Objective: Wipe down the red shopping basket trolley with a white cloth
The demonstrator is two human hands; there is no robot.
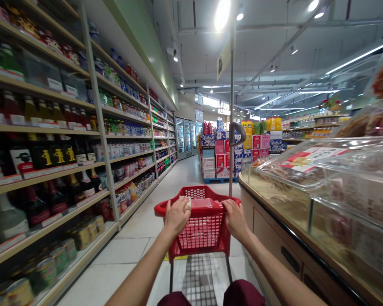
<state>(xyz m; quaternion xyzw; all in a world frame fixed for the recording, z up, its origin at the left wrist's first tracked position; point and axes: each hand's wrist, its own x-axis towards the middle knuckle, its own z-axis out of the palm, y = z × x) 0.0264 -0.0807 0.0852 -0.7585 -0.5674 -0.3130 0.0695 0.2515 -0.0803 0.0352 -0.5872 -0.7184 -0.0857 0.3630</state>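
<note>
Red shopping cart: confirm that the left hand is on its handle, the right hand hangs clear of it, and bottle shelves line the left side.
Wrong: the head view shows the right hand on the handle of the red shopping cart too. The left hand is on it, and bottle shelves line the left side.

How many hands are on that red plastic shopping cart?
2: bare left hand on the left of the red plastic cart handle, bare right hand on its right.

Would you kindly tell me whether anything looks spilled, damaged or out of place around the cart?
I see nothing spilled or damaged around the red cart. One slightly odd detail is a small whitish thing at the left hand, too unclear to identify.
</note>
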